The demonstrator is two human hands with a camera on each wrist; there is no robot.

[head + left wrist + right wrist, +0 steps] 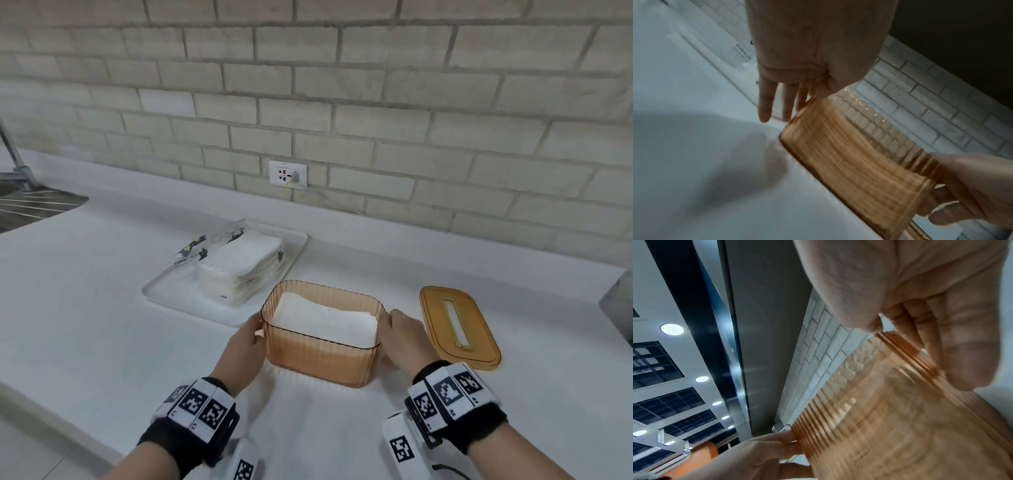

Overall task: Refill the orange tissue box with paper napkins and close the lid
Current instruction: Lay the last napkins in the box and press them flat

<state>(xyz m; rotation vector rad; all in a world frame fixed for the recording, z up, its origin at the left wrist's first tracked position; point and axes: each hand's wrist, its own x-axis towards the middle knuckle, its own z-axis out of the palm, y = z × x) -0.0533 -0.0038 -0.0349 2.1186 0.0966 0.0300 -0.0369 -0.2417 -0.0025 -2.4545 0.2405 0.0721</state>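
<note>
Left hand [241,349], right hand [400,339] pinch box [322,363]; lid [433,315] beside.

I see a ribbed translucent orange plastic tissue box [322,359], plain white paper napkins [325,320], a solid orange flat plastic lid [483,339], a cream brick-patterned wall [376,85] and a white countertop [102,308].

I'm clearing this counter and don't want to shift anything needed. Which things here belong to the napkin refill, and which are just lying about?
Part of the job:
box, held at its ends by the left hand and right hand
napkins inside it
lid, off, beside the box
pack of spare napkins on the tray

Just lying about:
socket
sink
</note>
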